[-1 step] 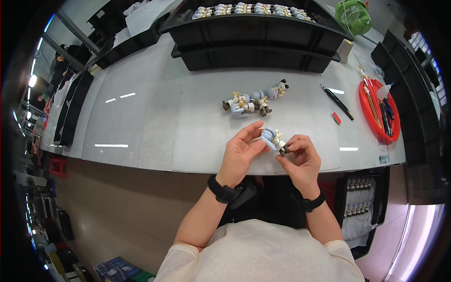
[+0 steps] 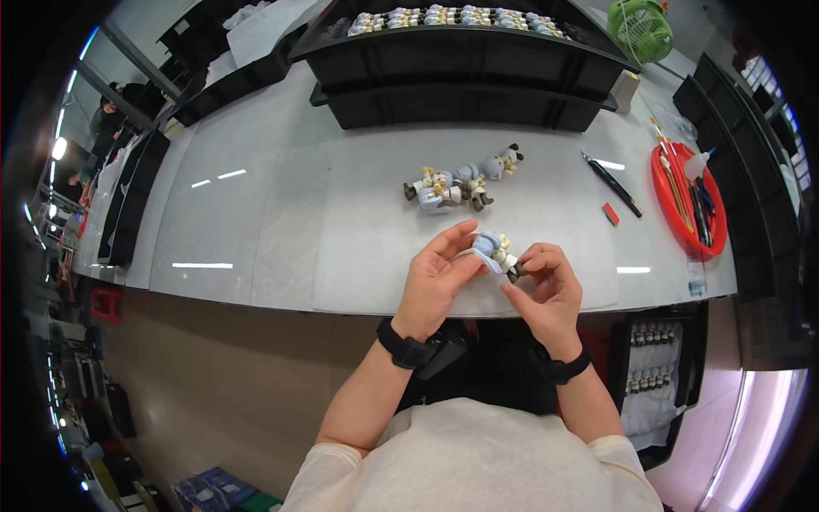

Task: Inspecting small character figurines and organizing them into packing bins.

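Here, fingers (image 2: 541, 253) hold a figurine (image 2: 496, 250) near the table's edge (image 2: 358, 310), room leftward.

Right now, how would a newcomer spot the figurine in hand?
Start at the stacked black crates on the white table. Come nearer, past the loose figurine cluster. The pale-blue-topped figurine is between the left hand and right hand; unlike its neighbours, it is held, apart from the cluster.

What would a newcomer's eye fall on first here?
Probably the small pale-blue and white figurine between the left hand and right hand at the front of the table. Next, the bright red tray of brushes on the right, and the upper black crate at the back, holding rows of similar figurines.
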Available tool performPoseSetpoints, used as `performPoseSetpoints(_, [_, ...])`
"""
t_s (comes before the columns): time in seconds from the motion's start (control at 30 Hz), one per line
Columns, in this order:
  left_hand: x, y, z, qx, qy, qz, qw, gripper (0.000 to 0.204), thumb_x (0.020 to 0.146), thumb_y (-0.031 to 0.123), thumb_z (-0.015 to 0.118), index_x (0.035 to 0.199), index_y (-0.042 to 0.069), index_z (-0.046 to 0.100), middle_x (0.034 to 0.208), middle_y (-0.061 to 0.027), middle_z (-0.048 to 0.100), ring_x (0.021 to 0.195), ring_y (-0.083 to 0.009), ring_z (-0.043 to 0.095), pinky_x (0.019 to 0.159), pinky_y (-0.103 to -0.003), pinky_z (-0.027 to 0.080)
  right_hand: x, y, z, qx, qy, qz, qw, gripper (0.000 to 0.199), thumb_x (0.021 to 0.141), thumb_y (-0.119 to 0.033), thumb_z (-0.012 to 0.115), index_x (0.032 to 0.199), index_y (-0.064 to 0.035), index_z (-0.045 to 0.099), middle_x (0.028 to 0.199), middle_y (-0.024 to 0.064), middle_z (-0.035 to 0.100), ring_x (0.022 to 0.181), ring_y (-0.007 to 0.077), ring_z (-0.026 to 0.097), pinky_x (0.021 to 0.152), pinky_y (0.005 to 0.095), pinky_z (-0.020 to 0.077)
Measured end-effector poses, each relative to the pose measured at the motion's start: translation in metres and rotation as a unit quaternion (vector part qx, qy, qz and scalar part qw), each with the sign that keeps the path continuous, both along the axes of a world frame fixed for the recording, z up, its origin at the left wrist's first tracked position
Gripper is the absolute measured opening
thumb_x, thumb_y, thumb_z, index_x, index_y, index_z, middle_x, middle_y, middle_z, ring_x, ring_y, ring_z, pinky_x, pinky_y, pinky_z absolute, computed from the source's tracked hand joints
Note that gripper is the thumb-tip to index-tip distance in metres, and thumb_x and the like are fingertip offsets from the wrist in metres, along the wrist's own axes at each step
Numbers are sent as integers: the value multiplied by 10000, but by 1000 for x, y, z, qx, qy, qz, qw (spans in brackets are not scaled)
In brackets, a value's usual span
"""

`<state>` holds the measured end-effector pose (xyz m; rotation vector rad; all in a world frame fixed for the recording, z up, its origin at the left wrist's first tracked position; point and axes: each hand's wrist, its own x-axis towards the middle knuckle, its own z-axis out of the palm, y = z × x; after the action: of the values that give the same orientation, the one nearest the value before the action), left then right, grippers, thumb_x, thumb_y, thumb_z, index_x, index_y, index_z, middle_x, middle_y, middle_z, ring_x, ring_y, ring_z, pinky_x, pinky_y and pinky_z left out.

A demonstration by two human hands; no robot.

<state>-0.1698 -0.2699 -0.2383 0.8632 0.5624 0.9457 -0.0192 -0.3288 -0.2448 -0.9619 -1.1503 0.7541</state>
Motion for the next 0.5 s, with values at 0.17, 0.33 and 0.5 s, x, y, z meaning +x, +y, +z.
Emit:
performPoseSetpoints(0.17, [2,-3,3,46,-19,-18,999,427,796,-60,476,1216,-22,409,1161,-138,495,1059,-200,492,897,-319,412,5,-6,21,-155,100,39,982,250,847,-71,506,1088,-9,490,1009,49,549,918,109,514,762,226,418])
performPoseSetpoints(0.33, [3,-9,-7,153,75,-10,985,390,747,-140,443,1117,-33,507,1199,-191,478,1112,-245,467,941,-343,367,29,-6,13,-137,-43,121,982,285,822,-48,494,1101,7,500,982,106,590,867,156,571,759,275,458])
performPoseSetpoints(0.5, [7,-15,0,289,182,-15,940,348,791,-97,448,1124,-17,509,1240,-180,450,1123,-245,454,917,-318,382,64,-66,29,-137,-7,128,982,327,790,10,528,1115,2,503,1034,109,572,925,162,558,784,279,470])
